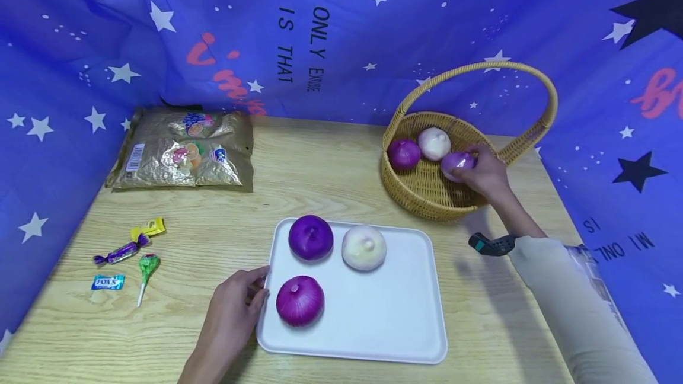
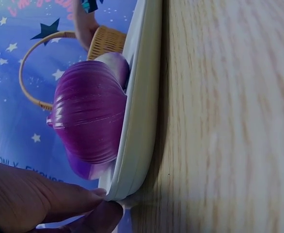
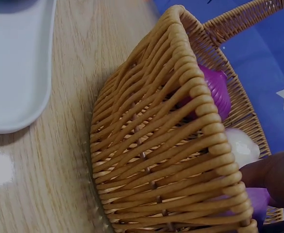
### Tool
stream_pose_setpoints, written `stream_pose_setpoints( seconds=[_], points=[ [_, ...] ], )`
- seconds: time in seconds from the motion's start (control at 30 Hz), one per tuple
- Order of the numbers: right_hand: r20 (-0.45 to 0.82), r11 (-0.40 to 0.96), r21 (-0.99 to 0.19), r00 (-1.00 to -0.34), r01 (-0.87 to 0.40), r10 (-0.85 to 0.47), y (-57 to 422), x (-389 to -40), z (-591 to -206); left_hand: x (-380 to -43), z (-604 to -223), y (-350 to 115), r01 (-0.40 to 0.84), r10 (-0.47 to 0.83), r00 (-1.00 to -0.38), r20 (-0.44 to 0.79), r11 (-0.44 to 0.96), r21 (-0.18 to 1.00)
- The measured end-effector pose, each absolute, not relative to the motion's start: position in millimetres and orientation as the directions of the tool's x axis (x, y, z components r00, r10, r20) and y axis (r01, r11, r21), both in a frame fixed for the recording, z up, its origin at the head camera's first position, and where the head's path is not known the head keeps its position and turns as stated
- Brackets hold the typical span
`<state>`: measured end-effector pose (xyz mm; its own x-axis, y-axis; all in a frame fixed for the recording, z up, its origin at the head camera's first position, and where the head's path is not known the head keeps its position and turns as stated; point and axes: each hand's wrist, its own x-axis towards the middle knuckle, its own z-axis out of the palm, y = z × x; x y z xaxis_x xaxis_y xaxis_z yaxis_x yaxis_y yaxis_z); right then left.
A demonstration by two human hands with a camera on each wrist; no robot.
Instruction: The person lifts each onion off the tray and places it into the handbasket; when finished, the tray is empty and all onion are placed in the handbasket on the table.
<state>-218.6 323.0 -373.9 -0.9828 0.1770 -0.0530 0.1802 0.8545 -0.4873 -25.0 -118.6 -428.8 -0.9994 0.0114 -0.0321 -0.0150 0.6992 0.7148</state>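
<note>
My right hand (image 1: pixel 487 173) reaches into a wicker basket (image 1: pixel 427 203) and grips a light purple onion (image 1: pixel 456 165) at its right side. Beside that onion in the basket lie a darker purple onion (image 1: pixel 404 154) and a white onion (image 1: pixel 434 143). In the right wrist view the basket's woven wall (image 3: pixel 166 141) hides much of the held onion. My left hand (image 1: pixel 229 307) pinches the left rim of a white tray (image 1: pixel 384 313) between thumb and finger. On the tray sit two purple onions, one at the back (image 1: pixel 310 237) and one in front (image 1: pixel 300 301), plus a white onion (image 1: pixel 364 248).
The basket's tall handle (image 1: pixel 480 67) arches over it. At the back left lies a gold bag (image 1: pixel 187 150). Left of the tray are a green lollipop (image 1: pixel 148 265), a purple-wrapped candy (image 1: pixel 123 250), a yellow candy (image 1: pixel 149 228) and a blue candy (image 1: pixel 108 282). Starry blue cloth surrounds the table.
</note>
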Motion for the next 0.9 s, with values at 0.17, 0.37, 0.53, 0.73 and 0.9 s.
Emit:
stream_pose_setpoints(
  seconds=[0.17,0.37,0.53,0.73,0.9],
  points=[
    [-0.038,0.862,-0.474,-0.982,0.180,0.184,324.6,-219.0,-374.9,-24.0,-429.6,-117.6,-0.012,0.011,-1.000,-0.029,0.705,0.709],
    [-0.053,0.880,-0.448,-0.987,0.160,0.152,323.2,-217.2,-370.0,-24.0,-430.2,-117.3,0.004,0.020,-1.000,-0.014,0.705,0.709],
    [-0.046,0.916,-0.388,-0.995,0.104,0.093,315.8,-208.9,-358.8,-24.7,-429.7,-117.1,-0.009,0.016,-0.999,-0.029,0.710,0.705],
    [0.062,0.919,-0.392,-0.998,-0.023,0.001,300.8,-187.7,-347.0,-24.4,-429.3,-117.8,-0.011,0.016,-0.999,-0.031,0.705,0.710],
    [0.130,0.880,-0.464,-0.990,-0.107,-0.052,289.0,-173.4,-344.6,-24.2,-429.6,-117.9,-0.007,0.014,-1.000,-0.024,0.708,0.706]
  ],
)
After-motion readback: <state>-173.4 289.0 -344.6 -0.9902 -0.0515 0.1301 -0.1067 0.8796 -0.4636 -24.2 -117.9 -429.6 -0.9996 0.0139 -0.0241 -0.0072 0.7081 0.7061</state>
